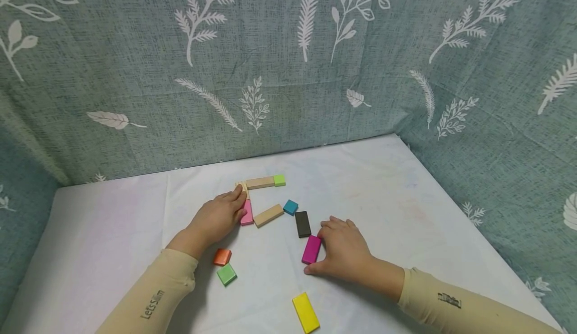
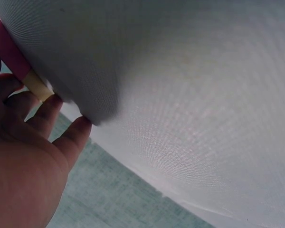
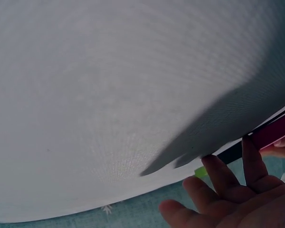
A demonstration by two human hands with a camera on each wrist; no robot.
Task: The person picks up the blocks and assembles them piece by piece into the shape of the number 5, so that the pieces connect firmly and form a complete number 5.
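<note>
My right hand [image 1: 344, 249] pinches the magenta block [image 1: 311, 250] lengthwise, thumb at its near end and index finger at its far end. Just beyond it lies a black block [image 1: 303, 224]. With fairly straight fingers, my left hand [image 1: 220, 216] touches the row's left side, its thumb over the pink block [image 1: 246, 213] and a fingertip at the pale wooden block [image 1: 245, 190], partly hidden. In the left wrist view, the fingers [image 2: 50, 114] lie along the pink and wooden blocks. A long wooden block [image 1: 260, 183] and a lime block [image 1: 279, 180] continue the row rightward.
Another wooden block [image 1: 268, 215] lies slanted beside the pink one, with a blue block [image 1: 290, 207] at its right end. Orange [image 1: 222, 257] and green [image 1: 227, 275] blocks lie near the left forearm, a yellow block [image 1: 306, 313] nearer the front. Patterned curtains [image 1: 288, 98] border the white-covered table [image 1: 383, 189].
</note>
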